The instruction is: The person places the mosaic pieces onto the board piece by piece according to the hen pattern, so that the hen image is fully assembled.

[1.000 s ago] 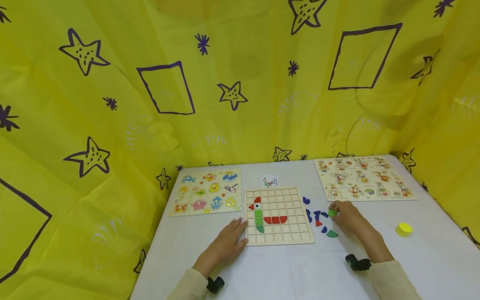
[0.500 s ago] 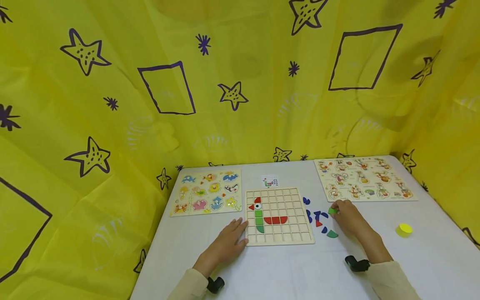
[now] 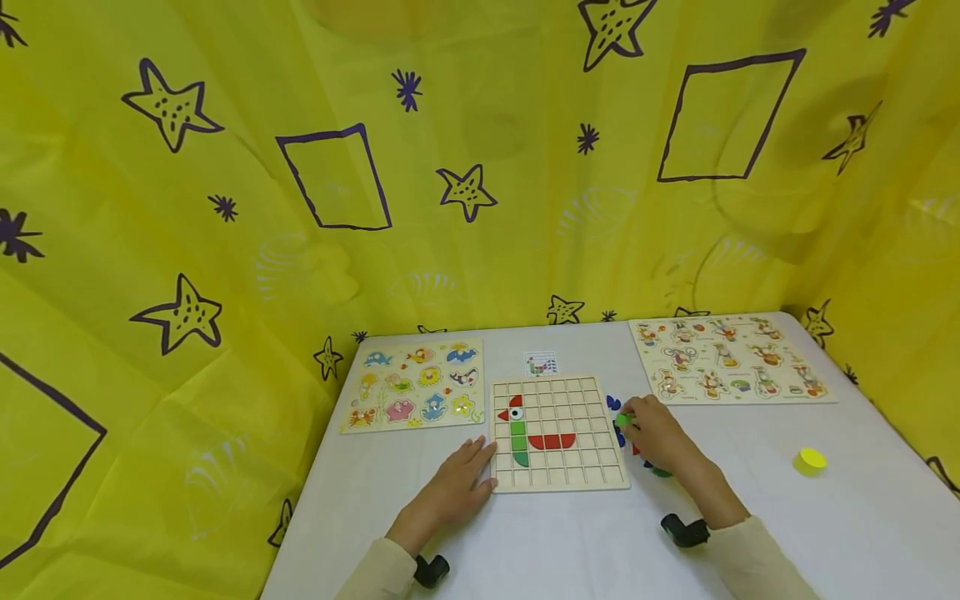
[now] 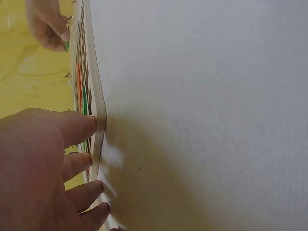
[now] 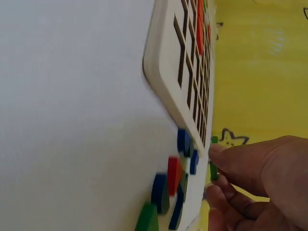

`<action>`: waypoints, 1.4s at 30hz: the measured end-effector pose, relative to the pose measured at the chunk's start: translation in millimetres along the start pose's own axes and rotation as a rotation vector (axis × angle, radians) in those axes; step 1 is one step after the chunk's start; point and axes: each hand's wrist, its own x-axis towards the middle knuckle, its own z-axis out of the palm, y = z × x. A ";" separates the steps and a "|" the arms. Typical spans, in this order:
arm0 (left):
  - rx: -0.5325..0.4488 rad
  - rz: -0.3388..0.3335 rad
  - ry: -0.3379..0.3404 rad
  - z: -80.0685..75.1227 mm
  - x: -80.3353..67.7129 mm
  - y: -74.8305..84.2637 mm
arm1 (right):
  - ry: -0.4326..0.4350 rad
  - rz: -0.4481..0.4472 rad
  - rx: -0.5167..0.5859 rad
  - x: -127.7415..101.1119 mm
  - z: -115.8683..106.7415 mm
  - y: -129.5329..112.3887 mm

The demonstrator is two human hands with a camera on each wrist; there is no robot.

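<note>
Right hand (image 3: pixel 654 432), lower centre-right of the head view, pinches a small green piece (image 3: pixel 622 421) between thumb and fingers (image 5: pixel 226 161), right at the right edge of the grid board (image 3: pixel 557 431). The right wrist view shows the green piece just beside the board rim, above the counter (image 3: pixel 570 542). Loose blue and red pieces (image 5: pixel 174 175) lie on the counter under and beside that hand; another green piece (image 5: pixel 147 217) sits at the bottom of the right wrist view.

Left hand (image 3: pixel 454 487) lies flat on the counter at the board's lower left corner, fingers (image 4: pixel 79 127) straight and relaxed, tips touching the board edge, holding nothing.

The board, centre of the head view, already carries red, green and an eye tile in its left columns. Animal peg puzzle (image 3: pixel 414 385) left of the board, second peg puzzle (image 3: pixel 729 358) at upper right, small pattern card (image 3: pixel 541 363) just behind the board, yellow disc (image 3: pixel 811 459) well apart at far right. Yellow star-print cloth (image 3: pixel 300 167) behind.
</note>
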 end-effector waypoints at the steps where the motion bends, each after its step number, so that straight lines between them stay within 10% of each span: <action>1: 0.003 0.000 0.000 0.4 0.0 -0.4 | 0.001 -0.022 0.003 -0.7 4.5 -5.5; 18: 0.011 0.004 0.001 1.7 0.6 -2.7 | -0.046 -0.095 -0.032 -4.6 70.7 -71.7; 42: 0.003 0.009 0.000 0.6 0.4 -2.8 | -0.055 -0.249 -0.058 0.1 83.0 -94.6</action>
